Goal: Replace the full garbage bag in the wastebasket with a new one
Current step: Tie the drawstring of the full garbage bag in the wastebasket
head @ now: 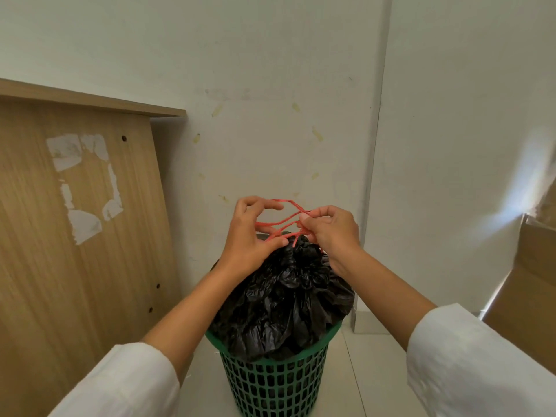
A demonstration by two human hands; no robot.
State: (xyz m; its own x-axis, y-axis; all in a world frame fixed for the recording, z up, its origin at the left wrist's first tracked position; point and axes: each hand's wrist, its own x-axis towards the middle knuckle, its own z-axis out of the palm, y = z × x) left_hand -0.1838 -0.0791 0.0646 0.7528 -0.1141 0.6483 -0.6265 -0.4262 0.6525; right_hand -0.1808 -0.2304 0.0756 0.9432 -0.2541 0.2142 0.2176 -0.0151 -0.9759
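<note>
A green mesh wastebasket [275, 383] stands on the pale floor near the bottom centre. A full black garbage bag [285, 299] bulges out of its top, its mouth gathered into a bunch. Red drawstrings [282, 221] come out of that bunch and cross in loops above it. My left hand [249, 236] pinches a strand at the bag's neck, with other strands looped over its fingers. To the right of the bunch, my right hand [329, 233] pinches the crossing strands. No new bag is in view.
A wooden panel [75, 224] with torn white sticker remains leans at the left, close to the basket. White walls meet in a corner behind. A brown cardboard box [529, 284] sits at the right edge.
</note>
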